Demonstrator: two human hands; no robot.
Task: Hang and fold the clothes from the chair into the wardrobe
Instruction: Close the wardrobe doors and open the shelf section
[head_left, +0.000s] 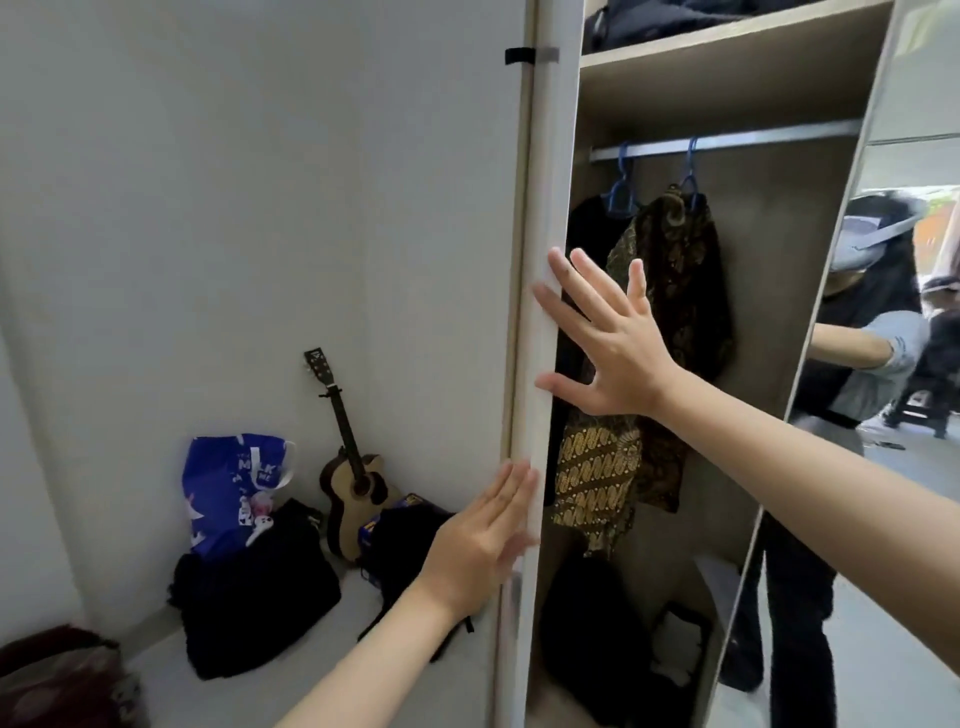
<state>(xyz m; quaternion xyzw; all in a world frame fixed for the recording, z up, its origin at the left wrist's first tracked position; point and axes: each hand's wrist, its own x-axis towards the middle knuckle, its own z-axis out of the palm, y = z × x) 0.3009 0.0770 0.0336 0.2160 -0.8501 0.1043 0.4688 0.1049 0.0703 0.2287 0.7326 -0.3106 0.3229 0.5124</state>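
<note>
The wardrobe stands open in front of me, its white left door (543, 156) edge-on. My left hand (478, 545) lies flat against the lower edge of that door, fingers apart, holding nothing. My right hand (608, 343) is spread open with its fingertips on the door's edge higher up. Inside, a brown batik shirt (670, 332) and a black garment (589, 228) hang on blue hangers (621, 192) from the metal rail (753, 139). Dark clothes (582, 634) lie heaped on the wardrobe floor. The chair is out of view.
The mirrored right door (883, 364) reflects a person. A top shelf (727, 36) holds dark items. On the floor at left stand a small guitar (353, 478), a blue bag (234, 483), black bags (254, 587) and a dark red bag (57, 675).
</note>
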